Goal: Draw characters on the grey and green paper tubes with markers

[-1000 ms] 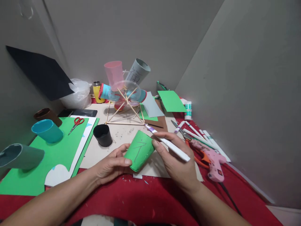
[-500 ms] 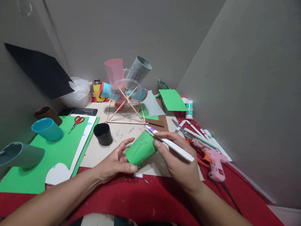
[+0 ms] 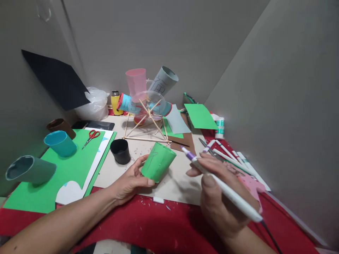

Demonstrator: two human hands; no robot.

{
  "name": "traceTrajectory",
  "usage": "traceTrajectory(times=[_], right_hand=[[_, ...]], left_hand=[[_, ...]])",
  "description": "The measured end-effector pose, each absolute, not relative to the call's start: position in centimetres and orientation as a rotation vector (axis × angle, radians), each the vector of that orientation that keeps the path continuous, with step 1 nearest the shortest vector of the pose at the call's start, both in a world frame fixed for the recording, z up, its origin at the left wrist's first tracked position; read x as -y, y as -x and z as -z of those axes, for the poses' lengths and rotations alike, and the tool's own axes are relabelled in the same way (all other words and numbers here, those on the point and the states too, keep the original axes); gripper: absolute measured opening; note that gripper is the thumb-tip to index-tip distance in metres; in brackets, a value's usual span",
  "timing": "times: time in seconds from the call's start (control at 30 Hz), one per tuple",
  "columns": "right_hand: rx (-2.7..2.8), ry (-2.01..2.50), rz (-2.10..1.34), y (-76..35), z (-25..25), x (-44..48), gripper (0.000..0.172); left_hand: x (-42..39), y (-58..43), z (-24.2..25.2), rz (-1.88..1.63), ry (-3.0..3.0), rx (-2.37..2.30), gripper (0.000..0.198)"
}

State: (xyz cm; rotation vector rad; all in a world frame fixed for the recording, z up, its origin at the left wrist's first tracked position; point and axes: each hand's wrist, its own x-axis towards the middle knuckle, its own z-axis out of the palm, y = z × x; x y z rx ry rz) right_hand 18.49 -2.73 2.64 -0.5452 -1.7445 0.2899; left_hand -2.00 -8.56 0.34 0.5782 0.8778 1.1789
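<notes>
My left hand (image 3: 135, 178) is wrapped round a green paper cup (image 3: 159, 163), tilted with its rim to the upper right; dark pen strokes mark its side. In my right hand (image 3: 225, 194) is a white marker (image 3: 227, 187), its purple tip uncapped and pointing up and left, apart from the cup. A black paper cup (image 3: 120, 151) stands left of the green one. Behind them is a wheel-like stick frame (image 3: 149, 114) carrying a pink cup (image 3: 136, 84), a grey cup (image 3: 165, 81) with a written character, and blue-and-red cups.
Green sheets (image 3: 84, 158) on the left bear red-handled scissors (image 3: 91, 137), a turquoise cup (image 3: 62, 144), a grey cup (image 3: 33, 171) and a brown cup (image 3: 62, 127). On the right lie several markers (image 3: 233, 160) and a pink glue gun (image 3: 255, 185). A white eraser-like piece (image 3: 158, 200) lies in front.
My right hand has drawn the marker away from the green cup, rightward and nearer to me. The green cup has turned in my left hand, so its drawn strokes face further left.
</notes>
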Motion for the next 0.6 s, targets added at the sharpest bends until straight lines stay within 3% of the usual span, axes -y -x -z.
traceTrajectory(times=[0.6], right_hand=[[1.957,0.47,-0.133,-17.5,-3.1,3.2,0.028]], left_hand=[[8.5,2.1,0.4,-1.215,-0.639,-0.949,0.084]])
